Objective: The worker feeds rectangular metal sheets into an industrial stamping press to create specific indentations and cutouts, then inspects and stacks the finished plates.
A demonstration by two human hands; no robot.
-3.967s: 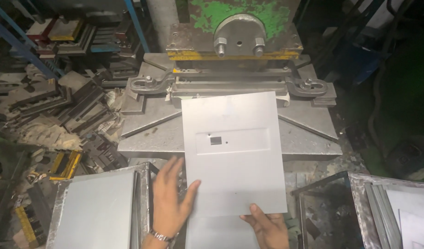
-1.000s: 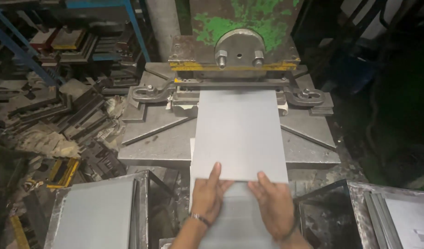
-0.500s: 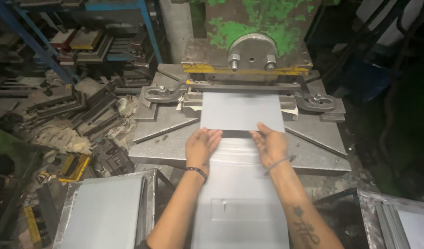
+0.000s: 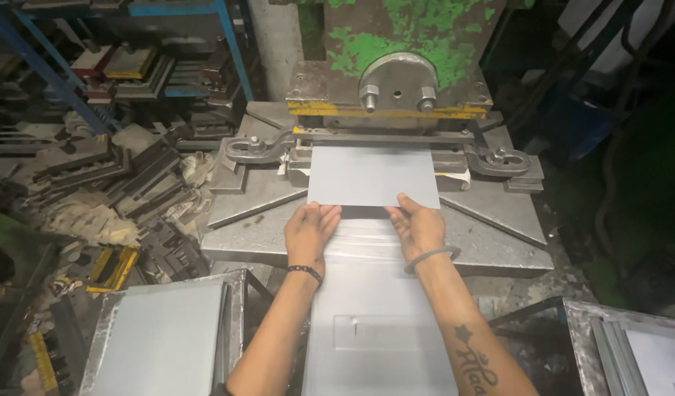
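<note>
A flat, rectangular grey metal sheet [image 4: 374, 176] lies on the bed of the press, its far edge pushed in under the ram and its near edge facing the person. Both hands meet that near edge. The left hand [image 4: 312, 229] rests at the sheet's 7 o'clock corner with fingers stretched nearly flat, fingertips on the edge, not curled around anything. The right hand [image 4: 418, 224] sits at the 5 o'clock corner, also spread open, fingers pressing on the sheet's edge. Whether either thumb hooks under the metal cannot be told. A dark beaded bracelet [image 4: 304, 271] circles the left wrist, and a grey band [image 4: 431, 258] the right.

Under the sheet is the grey steel press table [image 4: 491, 235], with 2 curved clamps at 10 and 2 o'clock of the sheet. At 12 o'clock rises the press head with chipped green paint [image 4: 396, 44], with a round steel plate, 2 bolts and a yellow strip below it. At 6 o'clock, beneath the forearms, lies another grey panel with a shallow rectangular recess [image 4: 381, 345]. A stack of grey sheets in a metal bin [image 4: 161, 341] sits at 8 o'clock, another bin [image 4: 631, 345] at 4 o'clock. Scrap metal dies and blocks [image 4: 110, 176] are piled at 9 o'clock beneath a blue rack [image 4: 227, 37].
</note>
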